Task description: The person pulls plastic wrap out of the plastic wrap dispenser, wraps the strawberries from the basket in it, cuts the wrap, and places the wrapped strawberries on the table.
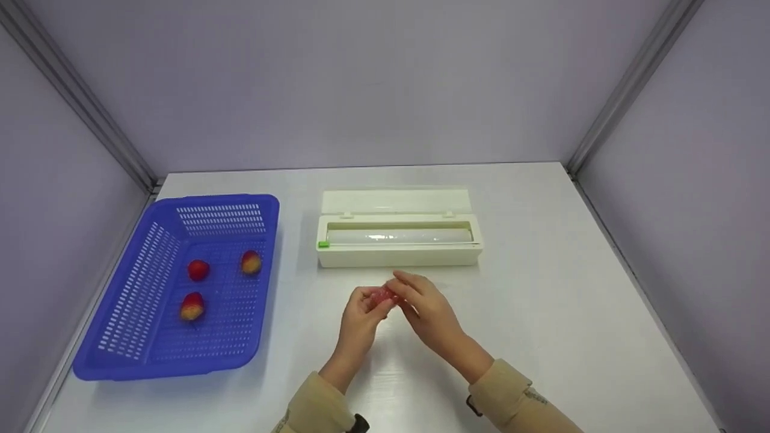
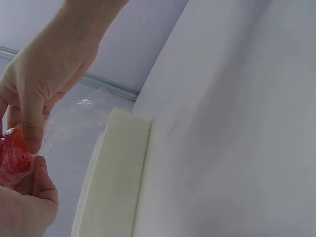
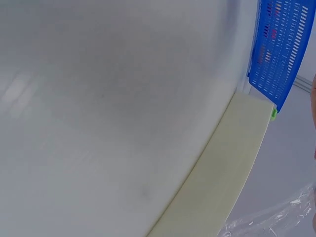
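Note:
My left hand (image 1: 358, 325) grips a small red fruit (image 1: 382, 295) in front of the wrap dispenser (image 1: 400, 258). Clear plastic wrap (image 2: 74, 118) covers the fruit, and a loose piece of it trails off to one side in the left wrist view. From the right, my right hand (image 1: 434, 316) pinches the wrap against the fruit with thumb and fingers. Much of the fruit is hidden behind the fingers. The dispenser's lid (image 1: 395, 201) is up, showing the roll of film (image 1: 400, 236) inside.
A blue plastic basket (image 1: 267, 300) stands on the left of the white table (image 1: 565, 288). Inside lie a red fruit (image 1: 198, 270) and two red-and-yellow fruits (image 1: 251, 263). A green slider (image 1: 323, 244) sits at the dispenser's left end. Pale walls enclose the table.

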Demonstrator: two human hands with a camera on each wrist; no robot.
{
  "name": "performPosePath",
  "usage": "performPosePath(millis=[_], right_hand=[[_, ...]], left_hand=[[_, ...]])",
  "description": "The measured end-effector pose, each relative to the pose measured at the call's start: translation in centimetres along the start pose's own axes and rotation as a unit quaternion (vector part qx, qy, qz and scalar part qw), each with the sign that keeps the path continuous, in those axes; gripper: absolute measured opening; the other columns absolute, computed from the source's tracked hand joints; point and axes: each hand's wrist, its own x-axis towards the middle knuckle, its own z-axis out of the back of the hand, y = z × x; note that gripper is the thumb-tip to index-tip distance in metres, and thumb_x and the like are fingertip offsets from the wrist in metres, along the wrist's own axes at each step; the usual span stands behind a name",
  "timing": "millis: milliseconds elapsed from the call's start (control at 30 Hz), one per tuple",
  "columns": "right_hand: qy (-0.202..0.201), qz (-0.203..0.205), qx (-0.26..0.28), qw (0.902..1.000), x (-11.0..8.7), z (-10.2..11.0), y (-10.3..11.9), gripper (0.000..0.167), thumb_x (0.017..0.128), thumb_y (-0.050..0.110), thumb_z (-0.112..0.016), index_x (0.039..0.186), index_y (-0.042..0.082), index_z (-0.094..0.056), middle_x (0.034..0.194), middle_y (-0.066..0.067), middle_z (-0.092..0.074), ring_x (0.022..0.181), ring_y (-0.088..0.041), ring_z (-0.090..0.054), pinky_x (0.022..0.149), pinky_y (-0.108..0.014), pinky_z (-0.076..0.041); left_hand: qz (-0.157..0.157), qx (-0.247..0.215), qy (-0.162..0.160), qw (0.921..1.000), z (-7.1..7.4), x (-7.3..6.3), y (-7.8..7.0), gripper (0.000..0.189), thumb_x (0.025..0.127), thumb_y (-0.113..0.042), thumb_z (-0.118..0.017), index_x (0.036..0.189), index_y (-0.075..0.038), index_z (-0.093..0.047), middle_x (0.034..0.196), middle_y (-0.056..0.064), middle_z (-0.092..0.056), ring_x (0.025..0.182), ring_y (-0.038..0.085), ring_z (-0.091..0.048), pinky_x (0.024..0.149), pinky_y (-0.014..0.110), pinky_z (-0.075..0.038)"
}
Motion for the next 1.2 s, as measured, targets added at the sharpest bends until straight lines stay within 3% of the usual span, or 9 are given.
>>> performPosePath(millis=[267,400,467,567,700,800,933,1067,1200], right_hand=[[-0.026,-0.071,0.066,0.9949,-0.2,0.0,1.3,0.055,0.068,-0.015,-0.071,0.117,0.01,-0.06,0.121,-0.008,-0.062,0.112,-0.022,-0.058,0.094,-0.031,-0.049],[-0.027,-0.153,0.167,0.9738,-0.3,-0.2,2.1,0.053,0.074,-0.021,-0.061,0.116,0.01,-0.061,0.125,-0.009,-0.06,0.114,-0.024,-0.058,0.092,-0.03,-0.05],[-0.024,-0.21,0.231,0.9497,-0.5,-0.3,2.4,0.049,0.077,-0.021,-0.054,0.115,0.009,-0.061,0.126,-0.01,-0.059,0.115,-0.024,-0.057,0.091,-0.027,-0.051],[-0.019,-0.306,0.334,0.8915,-0.5,-0.2,2.7,0.044,0.081,-0.019,-0.044,0.113,0.006,-0.061,0.127,-0.011,-0.057,0.116,-0.019,-0.055,0.093,-0.022,-0.048],[-0.032,-0.382,0.442,0.8109,-0.2,0.2,3.0,0.037,0.082,-0.014,-0.038,0.112,-0.003,-0.057,0.129,-0.017,-0.053,0.118,-0.014,-0.053,0.098,-0.022,-0.044],[-0.039,-0.391,0.482,0.783,0.1,0.3,3.1,0.028,0.085,-0.007,-0.045,0.112,-0.009,-0.052,0.128,-0.023,-0.05,0.119,-0.019,-0.053,0.098,-0.023,-0.045],[-0.032,-0.386,0.494,0.7785,0.2,0.3,3.2,0.031,0.086,0.006,-0.06,0.111,-0.01,-0.049,0.126,-0.027,-0.047,0.122,-0.03,-0.049,0.101,-0.022,-0.043],[-0.02,-0.382,0.495,0.7799,0.0,0.1,3.3,0.039,0.085,0.009,-0.063,0.117,-0.007,-0.046,0.128,-0.024,-0.047,0.122,-0.028,-0.048,0.102,-0.02,-0.04],[-0.007,-0.377,0.466,0.8003,-0.4,-0.3,3.4,0.039,0.089,0.011,-0.059,0.123,-0.004,-0.049,0.128,-0.023,-0.051,0.118,-0.012,-0.052,0.1,-0.019,-0.042]], left_hand=[[-0.001,-0.05,0.003,0.9988,0.0,-0.7,0.2,0.041,0.088,-0.015,-0.062,0.117,0.002,-0.04,0.12,0.017,-0.058,0.107,0.013,-0.058,0.094,0.026,-0.045],[-0.017,-0.02,0.006,0.9996,-0.1,-0.9,0.6,0.043,0.087,-0.019,-0.063,0.119,0.001,-0.041,0.122,0.015,-0.055,0.108,0.014,-0.054,0.092,0.026,-0.042],[-0.028,0.02,0.001,0.9994,0.0,-0.9,1.1,0.044,0.086,-0.022,-0.064,0.118,-0.001,-0.043,0.127,0.014,-0.049,0.115,0.018,-0.048,0.094,0.03,-0.038],[-0.033,0.066,-0.004,0.9973,0.0,-1.2,1.6,0.046,0.084,-0.029,-0.066,0.117,-0.005,-0.045,0.138,0.011,-0.038,0.13,0.029,-0.034,0.102,0.045,-0.033],[-0.005,0.028,0.019,0.9994,0.1,-1.4,2.1,0.051,0.084,-0.032,-0.066,0.121,-0.008,-0.04,0.144,0.013,-0.031,0.134,0.039,-0.031,0.103,0.051,-0.038],[0.022,-0.018,0.03,0.9991,0.0,-1.5,2.4,0.053,0.084,-0.029,-0.066,0.123,-0.007,-0.038,0.141,0.016,-0.033,0.122,0.034,-0.048,0.09,0.042,-0.051],[0.039,-0.054,0.032,0.9972,0.0,-1.7,2.6,0.052,0.084,-0.025,-0.067,0.122,-0.007,-0.036,0.127,0.016,-0.043,0.099,0.018,-0.06,0.079,0.033,-0.056],[0.025,-0.047,0.017,0.9984,-0.1,-1.7,2.7,0.05,0.084,-0.018,-0.067,0.121,-0.005,-0.037,0.113,0.012,-0.054,0.096,0.013,-0.06,0.082,0.025,-0.053],[-0.003,-0.026,-0.02,0.9995,-0.1,-1.7,2.8,0.046,0.083,-0.009,-0.067,0.119,0.001,-0.04,0.113,0.014,-0.056,0.105,0.017,-0.057,0.085,0.019,-0.049]])
